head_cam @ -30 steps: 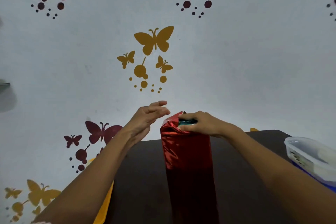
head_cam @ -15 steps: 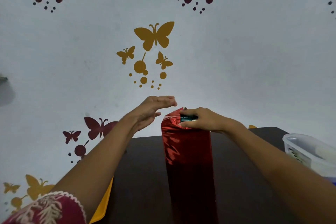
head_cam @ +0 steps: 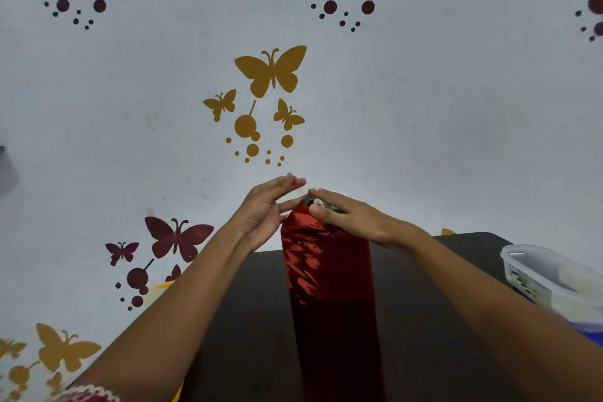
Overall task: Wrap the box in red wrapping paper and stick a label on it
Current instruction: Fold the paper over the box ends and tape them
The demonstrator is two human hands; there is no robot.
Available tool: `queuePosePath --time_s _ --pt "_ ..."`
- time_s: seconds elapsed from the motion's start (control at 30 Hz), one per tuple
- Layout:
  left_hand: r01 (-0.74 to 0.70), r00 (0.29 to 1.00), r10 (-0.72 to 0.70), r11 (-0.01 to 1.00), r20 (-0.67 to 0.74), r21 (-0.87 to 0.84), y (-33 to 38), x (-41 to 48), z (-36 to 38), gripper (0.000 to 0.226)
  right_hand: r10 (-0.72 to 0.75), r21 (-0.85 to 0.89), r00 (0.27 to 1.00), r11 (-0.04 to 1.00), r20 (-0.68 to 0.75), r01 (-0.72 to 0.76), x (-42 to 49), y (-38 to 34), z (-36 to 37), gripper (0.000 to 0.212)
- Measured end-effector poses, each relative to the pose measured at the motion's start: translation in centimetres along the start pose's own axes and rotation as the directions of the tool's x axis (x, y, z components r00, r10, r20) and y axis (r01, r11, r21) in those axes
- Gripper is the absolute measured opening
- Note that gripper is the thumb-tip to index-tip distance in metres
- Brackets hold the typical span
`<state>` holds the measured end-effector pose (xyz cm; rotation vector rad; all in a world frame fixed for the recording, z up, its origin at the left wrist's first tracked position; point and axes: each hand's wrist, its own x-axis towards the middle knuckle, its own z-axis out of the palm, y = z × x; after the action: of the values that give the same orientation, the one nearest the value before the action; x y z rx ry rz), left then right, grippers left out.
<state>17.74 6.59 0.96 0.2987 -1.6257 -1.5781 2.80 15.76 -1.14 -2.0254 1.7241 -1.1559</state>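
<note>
There were two hands, the left hand [head_cam: 264, 214] and the right hand [head_cam: 354, 219], one wrapped box [head_cam: 328, 271], one bench [head_cam: 440, 320], one clear tub [head_cam: 551, 274], and three yellow butterflies [head_cam: 270, 72] in the middle of the wall [head_cam: 424, 108].

The wrapped box [head_cam: 329, 271] stands upright on the table [head_cam: 248, 320], with a plastic tub [head_cam: 548, 274] to its right.

White wall [head_cam: 424, 108] w/ gold & maroon butterfly decals [head_cam: 270, 70], dark table [head_cam: 248, 320] below.
</note>
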Motion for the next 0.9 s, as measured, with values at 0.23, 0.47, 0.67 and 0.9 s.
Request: queuePosePath --time_s 0.23,0.47,0.67,0.9 --pt "-0.093 0.994 0.105 0.967 -0.039 0.236 -0.1 -1.5 1.9 0.022 -0.029 0.054 0.999 0.998 -0.041 0.032 0.2 0.3 -0.2 0.077" --pt "-0.103 0.991 0.123 0.948 -0.050 0.302 0.8 -1.8 2.8 0.022 -0.001 0.023 1.000 1.000 -0.030 0.002 1.0 0.6 0.4 0.077" --pt "-0.121 0.987 0.140 0.970 -0.077 0.210 0.8 -1.8 3.0 0.025 0.028 -0.112 0.999 0.993 -0.044 -0.032 1.4 1.1 0.5 0.092" --pt "-0.136 0.983 0.155 0.975 -0.094 0.177 0.4 -1.7 3.2 0.024 0.058 -0.266 0.998 0.962 -0.022 -0.061 0.8 0.3 0.1 0.052"
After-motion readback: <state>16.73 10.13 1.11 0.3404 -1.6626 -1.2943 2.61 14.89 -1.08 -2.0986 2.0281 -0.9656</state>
